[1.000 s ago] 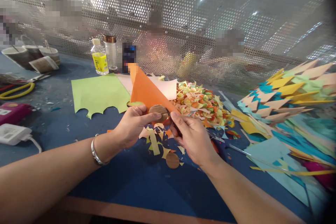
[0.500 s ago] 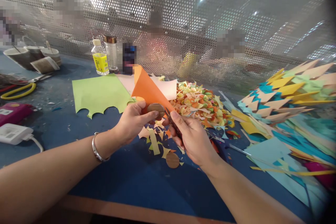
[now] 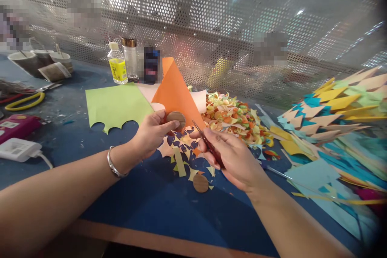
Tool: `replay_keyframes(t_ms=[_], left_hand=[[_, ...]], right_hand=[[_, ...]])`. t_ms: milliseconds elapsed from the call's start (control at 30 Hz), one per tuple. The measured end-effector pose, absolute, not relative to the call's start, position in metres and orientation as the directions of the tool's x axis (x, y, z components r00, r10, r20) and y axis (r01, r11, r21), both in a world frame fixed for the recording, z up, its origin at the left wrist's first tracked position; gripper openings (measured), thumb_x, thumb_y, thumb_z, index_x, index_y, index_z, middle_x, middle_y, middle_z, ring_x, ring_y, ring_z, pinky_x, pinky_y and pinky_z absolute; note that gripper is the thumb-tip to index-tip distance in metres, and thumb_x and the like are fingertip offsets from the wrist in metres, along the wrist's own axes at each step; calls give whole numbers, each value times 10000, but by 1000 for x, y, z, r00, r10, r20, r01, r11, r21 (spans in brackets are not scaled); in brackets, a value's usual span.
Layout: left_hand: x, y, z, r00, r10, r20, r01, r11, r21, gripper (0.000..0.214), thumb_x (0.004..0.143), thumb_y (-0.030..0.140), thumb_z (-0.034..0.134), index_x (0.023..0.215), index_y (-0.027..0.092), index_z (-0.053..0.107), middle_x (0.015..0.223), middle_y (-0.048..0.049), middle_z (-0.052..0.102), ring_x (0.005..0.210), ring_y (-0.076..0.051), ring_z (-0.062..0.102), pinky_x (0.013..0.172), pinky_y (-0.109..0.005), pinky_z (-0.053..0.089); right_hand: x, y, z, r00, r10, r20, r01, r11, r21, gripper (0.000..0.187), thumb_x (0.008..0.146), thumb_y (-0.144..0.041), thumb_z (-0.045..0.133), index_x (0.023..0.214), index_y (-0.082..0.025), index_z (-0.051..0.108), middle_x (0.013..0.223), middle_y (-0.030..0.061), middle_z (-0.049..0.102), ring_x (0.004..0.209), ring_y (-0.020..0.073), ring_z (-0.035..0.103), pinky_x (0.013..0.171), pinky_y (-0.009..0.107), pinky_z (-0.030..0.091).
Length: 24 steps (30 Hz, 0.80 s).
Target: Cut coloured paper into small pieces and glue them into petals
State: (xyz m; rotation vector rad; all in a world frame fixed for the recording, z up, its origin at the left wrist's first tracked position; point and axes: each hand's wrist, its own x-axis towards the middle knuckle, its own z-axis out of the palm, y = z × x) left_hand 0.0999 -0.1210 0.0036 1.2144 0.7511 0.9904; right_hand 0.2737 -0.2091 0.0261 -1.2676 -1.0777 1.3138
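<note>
Okay so, a dark blue table (image 3: 102, 205) backed by a perforated metal panel (image 3: 181, 8), with a fair bit of clutter spread over it. At the far left a few cups (image 3: 22, 64) are bunched together; thin sticks are held in at least two, and a small brown packet (image 3: 55, 71) is leaned against them. Further along, a clear bottle (image 3: 117, 64) with a pale cap is parked next to a glass tumbler (image 3: 131, 61) with a brown lid. What's inside either one can't be made out.

Now the hands. The orange paper (image 3: 179, 92) is held up mid-table, pinched in the left hand (image 3: 152, 131) along with a brown disc (image 3: 176, 120). The thumb is pressed on the disc's face, the other fingers are bent and partly hidden, and hardly any gap is left. The right hand's (image 3: 231, 151) fingers are curled snugly around small scissors (image 3: 211, 148), tips pointed at the paper's lower edge; whether it's being touched can't be told.

Another brown disc (image 3: 200, 183) is left among loose scraps below, near a big scrap pile (image 3: 234, 119).

As for writing: characters are printed on the bottle's yellow label (image 3: 118, 70), too small to be read.
</note>
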Motion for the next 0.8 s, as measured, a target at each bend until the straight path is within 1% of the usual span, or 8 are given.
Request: replay_keyframes(t_ms=[67,133,200,300,433,633,800], left_hand=[[100,-121,4,410,911,37,-213,56,975,223,756,223,699,952,130,649,841,-53,686,676,-108,596,578,-255,397],[100,-122,4,414,910,34,-212,61,975,213,757,229,699,944,139,651,830,-50,683,669,-112,594,570,-262,389],[100,-123,4,417,908,44,-221,54,974,191,758,231,701,920,145,651,805,-42,676,650,-107,581,567,-265,383],[101,-124,4,427,902,65,-247,48,968,186,757,230,707,905,138,642,790,-40,666,640,-98,561,564,-259,374],[103,-127,5,431,902,39,-263,84,961,223,743,230,722,914,121,628,825,-59,679,668,-107,574,568,-252,379],[103,-128,6,430,903,19,-263,105,959,207,745,220,719,895,106,634,845,-74,692,684,-111,588,575,-245,392],[103,-132,7,472,882,2,-280,148,949,160,753,201,720,872,118,653,816,-55,699,671,-102,589,581,-236,399]], right_hand=[[274,-210,27,13,994,-105,-65,-104,-993,385,829,-529,649,864,-148,690,698,-15,494,433,24,384,358,213,217],[274,-211,28,12,996,-85,-59,-84,-995,385,826,-535,651,806,-152,673,704,-16,486,428,20,368,363,229,195],[273,-211,28,8,996,-93,-57,-92,-994,397,811,-546,661,764,-152,653,696,-18,483,422,17,357,364,235,176],[271,-210,27,-2,989,-148,-74,-147,-986,409,790,-556,679,799,-148,656,661,-33,459,411,10,327,358,224,142],[271,-209,25,-10,978,-208,-97,-208,-973,422,799,-555,671,842,-135,665,626,-43,438,401,5,304,352,211,126],[273,-206,24,-5,973,-232,-119,-231,-966,423,781,-550,691,831,-131,666,615,-42,440,397,1,297,347,198,113],[273,-206,24,-11,969,-249,-120,-248,-961,431,773,-563,692,810,-137,639,610,-50,437,400,1,292,343,184,117]])
